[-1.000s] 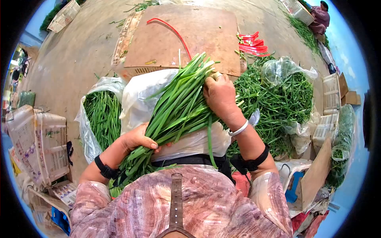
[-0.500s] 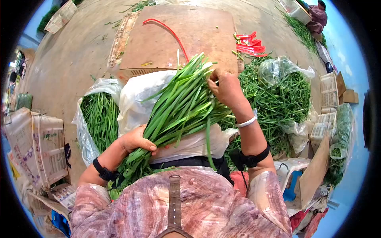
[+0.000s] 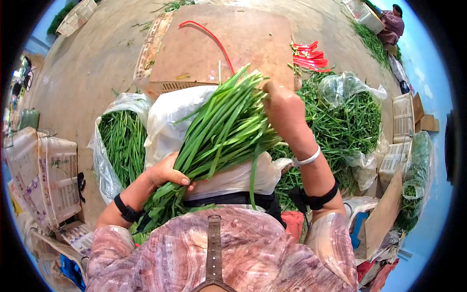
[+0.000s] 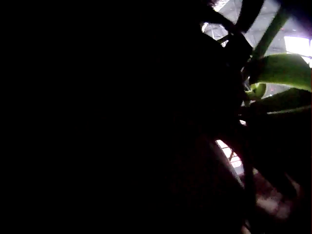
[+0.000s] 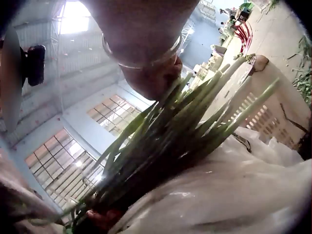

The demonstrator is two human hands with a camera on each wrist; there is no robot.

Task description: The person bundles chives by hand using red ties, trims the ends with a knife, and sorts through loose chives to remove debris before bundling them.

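Observation:
A thick bundle of long green stalks (image 3: 219, 126) lies slantwise across a white plastic sheet (image 3: 168, 109) on the lap. Thumb on top, the left hand (image 3: 168, 174) grips its lower, leafy part. At the upper, pale ends is the right hand (image 3: 287, 109), its fingers curled by the stalk tips; whether they pinch a stalk is hidden. In the right wrist view the right hand (image 5: 151, 80) is beside the bundle (image 5: 165, 136), fingertips out of sight. The left wrist view is mostly black, with a few leaves (image 4: 282, 72) at the right.
Ahead stands a board-topped crate (image 3: 228, 39) with a red strip (image 3: 211, 36) on it; more red strips (image 3: 311, 58) lie at its right. Bags of greens flank the lap, left (image 3: 121, 141) and right (image 3: 340, 121). Crates (image 3: 61, 180) stand far left; another person (image 3: 391, 24) sits far right.
The right hand has moved to the right and slightly down from the stalk ends. The left hand keeps its grip, and the bundle lies nearly as before.

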